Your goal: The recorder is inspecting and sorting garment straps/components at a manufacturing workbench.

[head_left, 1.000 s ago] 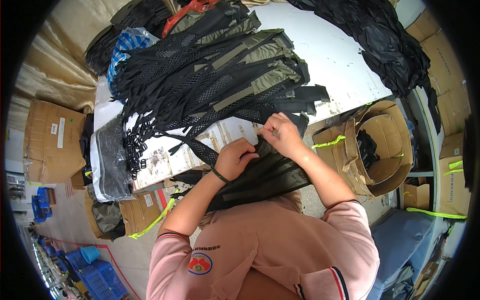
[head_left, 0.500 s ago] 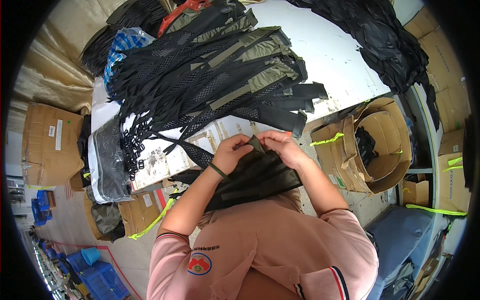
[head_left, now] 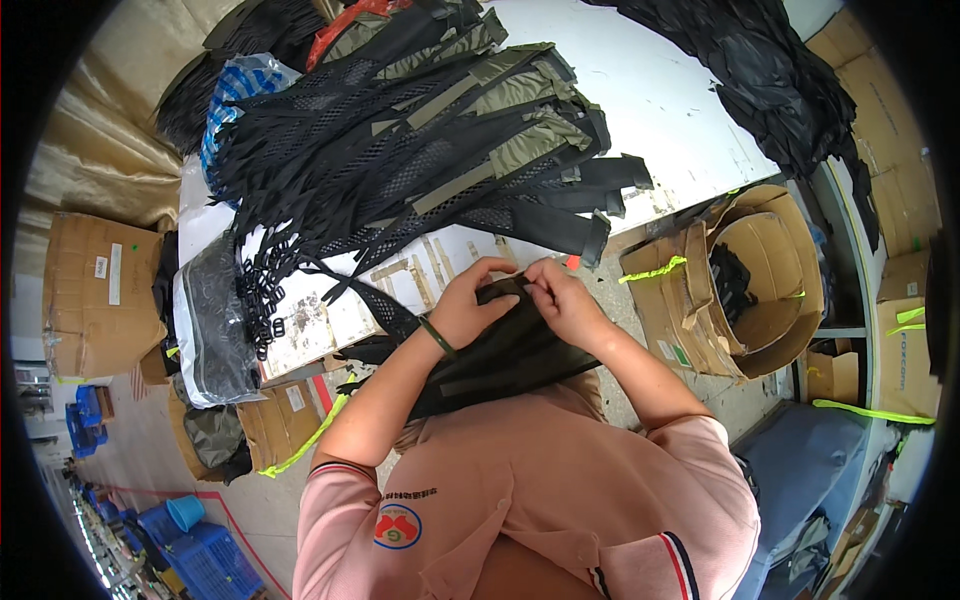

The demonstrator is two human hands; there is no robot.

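Observation:
A dark black-green fabric piece [head_left: 505,350] lies across my lap at the table's near edge. Its upper edge is held by both hands. My left hand [head_left: 475,308], with a dark bangle at the wrist, is closed on the left part of that edge, thumb on top. Close beside it, my right hand [head_left: 566,305] pinches the same edge between bent fingers and thumb. Just beyond my hands, a large heap of black mesh straps with olive fabric sections [head_left: 420,150] covers much of the white table [head_left: 690,130].
Black plastic buckles [head_left: 265,300] lie beside a clear plastic bag [head_left: 215,335] at the table's left corner. An open cardboard box [head_left: 660,300] with black items stands to the right. Black fabric [head_left: 780,90] is piled at the far right; another carton [head_left: 100,295] stands left.
The raised olive corner between my fingers has gone down, and the fabric edge now lies flatter. My right hand has shifted slightly left and its fingers have curled in more.

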